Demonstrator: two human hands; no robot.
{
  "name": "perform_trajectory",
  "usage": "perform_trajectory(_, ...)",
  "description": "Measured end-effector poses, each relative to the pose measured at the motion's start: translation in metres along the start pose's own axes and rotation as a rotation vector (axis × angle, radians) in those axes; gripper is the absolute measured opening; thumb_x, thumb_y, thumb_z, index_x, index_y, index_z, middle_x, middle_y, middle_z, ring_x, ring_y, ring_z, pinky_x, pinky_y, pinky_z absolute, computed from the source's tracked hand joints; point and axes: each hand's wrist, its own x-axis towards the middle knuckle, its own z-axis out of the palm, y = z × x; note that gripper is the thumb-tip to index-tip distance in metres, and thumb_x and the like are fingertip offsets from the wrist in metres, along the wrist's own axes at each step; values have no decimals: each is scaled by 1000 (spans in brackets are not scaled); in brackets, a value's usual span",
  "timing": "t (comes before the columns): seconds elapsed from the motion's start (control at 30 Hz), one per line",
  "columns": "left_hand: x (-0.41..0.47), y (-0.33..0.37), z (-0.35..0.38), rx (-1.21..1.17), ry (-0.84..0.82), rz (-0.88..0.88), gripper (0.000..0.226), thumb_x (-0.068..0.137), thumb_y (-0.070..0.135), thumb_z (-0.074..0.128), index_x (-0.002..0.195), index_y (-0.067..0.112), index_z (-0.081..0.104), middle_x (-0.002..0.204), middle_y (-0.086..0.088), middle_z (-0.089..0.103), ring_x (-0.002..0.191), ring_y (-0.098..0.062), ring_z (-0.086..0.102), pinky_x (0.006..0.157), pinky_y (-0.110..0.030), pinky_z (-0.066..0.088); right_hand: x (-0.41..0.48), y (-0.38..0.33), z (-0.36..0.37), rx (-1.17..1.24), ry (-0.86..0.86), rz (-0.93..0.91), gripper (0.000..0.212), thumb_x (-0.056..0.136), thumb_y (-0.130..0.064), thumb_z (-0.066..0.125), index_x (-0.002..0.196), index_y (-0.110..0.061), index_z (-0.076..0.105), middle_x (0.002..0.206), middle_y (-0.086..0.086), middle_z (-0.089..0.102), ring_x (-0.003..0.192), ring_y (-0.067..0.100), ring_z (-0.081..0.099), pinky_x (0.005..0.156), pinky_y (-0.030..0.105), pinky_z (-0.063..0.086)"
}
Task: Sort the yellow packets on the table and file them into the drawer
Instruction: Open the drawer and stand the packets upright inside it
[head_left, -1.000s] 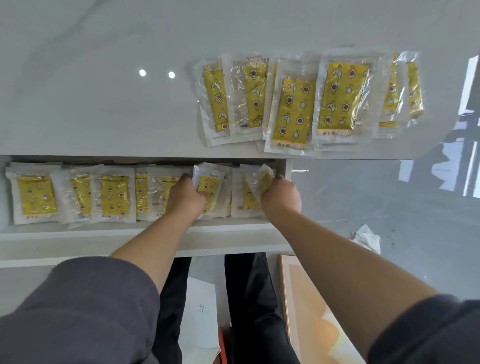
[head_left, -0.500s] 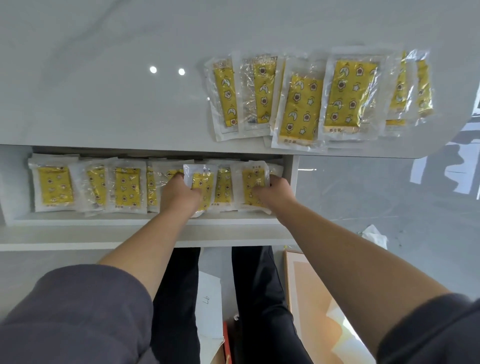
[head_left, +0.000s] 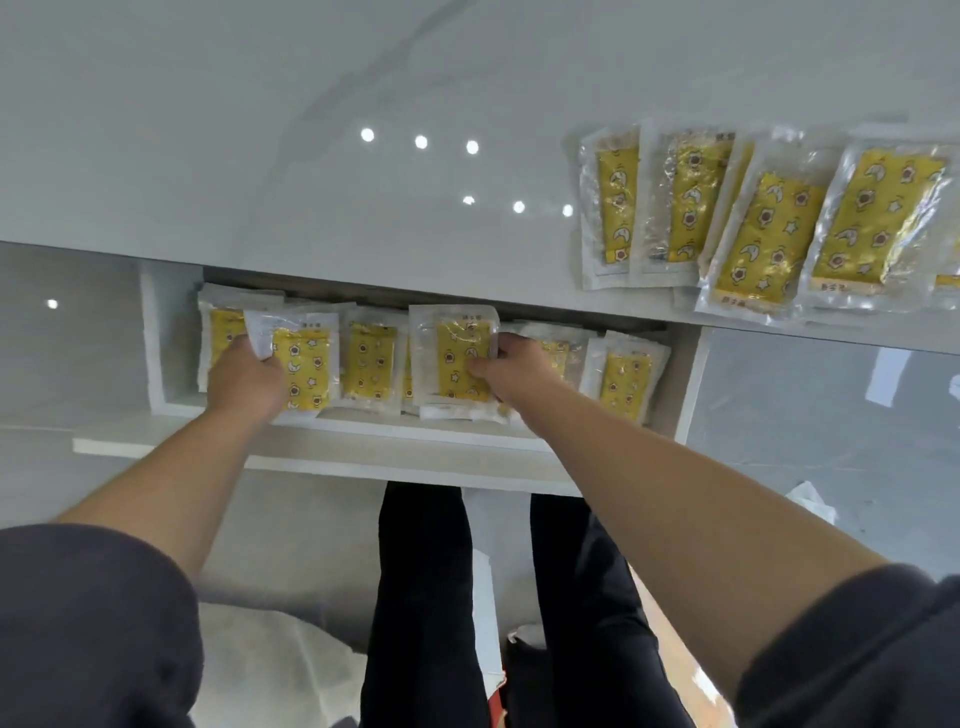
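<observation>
Since the earlier frame the left hand (head_left: 247, 382) and right hand (head_left: 519, 371) have moved leftward along the open drawer (head_left: 363, 431), which sits under the front edge of the table (head_left: 260, 156). Overlapping yellow packets (head_left: 758, 234) lie at the table's front right edge, and a row of them fills the drawer. The left hand grips a left packet (head_left: 306, 364) near the drawer's left end, while the right hand pinches the right side of a middle packet (head_left: 457, 358).

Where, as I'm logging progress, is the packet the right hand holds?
Head view: the packet sits mid-row in the drawer, right hand pinching its right edge.
</observation>
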Motion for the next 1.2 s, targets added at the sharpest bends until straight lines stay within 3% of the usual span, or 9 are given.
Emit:
perform_trajectory(0.17,37,-29,-30,26,35,-32,37,101,13,37,135,-2,44,133,-25,50,120,-44,48,88,-43,41,12,-30,73,10,-57,-25,19,88,-14,64,106,-18,61,111,12,68,101,31,66,87,43,55)
perform_trajectory(0.4,74,-51,-36,158,94,92,21,96,11,44,111,0,55,112,-26,60,103,-45,56,74,-40,41,45,-46,154,-27,-101,23,54,85,-17,68,137,-13,52,121,7,65,102,26,65,90,42,56)
perform_trajectory(0.5,82,-52,-36,335,108,109,21,97,16,50,110,1,57,110,-25,62,101,-43,60,72,-41,45,50,-49,164,-304,-26,-8,19,91,-19,61,107,-10,62,98,8,70,85,23,69,72,35,59)
perform_trajectory(0.6,83,-48,-38,507,58,136,31,96,21,54,121,1,51,115,-20,61,104,-39,60,69,-38,41,47,-51,165,-655,102,-68,22,94,-32,55,83,-14,59,77,2,65,70,20,63,49,24,43)
perform_trajectory(0.67,82,-44,-41,573,67,160,41,97,24,53,131,3,41,113,-18,63,101,-37,61,62,-34,38,45,-52,166,-730,106,-92,28,95,-36,53,80,-14,58,73,2,63,68,20,61,47,23,39)
perform_trajectory(0.77,78,-37,-45,669,126,325,54,94,21,56,140,7,31,108,-16,64,93,-35,64,54,-32,36,45,-59,171,-763,52,-147,30,97,-34,47,83,-13,64,79,4,70,75,20,67,60,27,53)
perform_trajectory(0.87,79,-38,-43,652,124,639,59,86,17,66,137,11,38,132,-17,49,123,-39,49,81,-46,48,48,-65,183,-747,-22,-181,25,96,-23,46,87,-11,66,84,6,72,77,22,70,73,34,59)
perform_trajectory(0.97,86,-44,-39,693,47,849,77,79,22,73,145,21,34,148,-9,37,136,-36,32,108,-55,30,49,-67,194,-717,-149,-240,22,95,-18,44,90,-14,64,87,4,72,73,18,72,74,39,61)
perform_trajectory(1.2,91,-51,-37,718,55,886,89,75,44,77,147,19,30,152,-10,31,142,-33,24,115,-55,18,47,-55,178,-611,-196,-272,27,98,-16,40,98,-12,66,95,2,70,64,14,71,67,33,57)
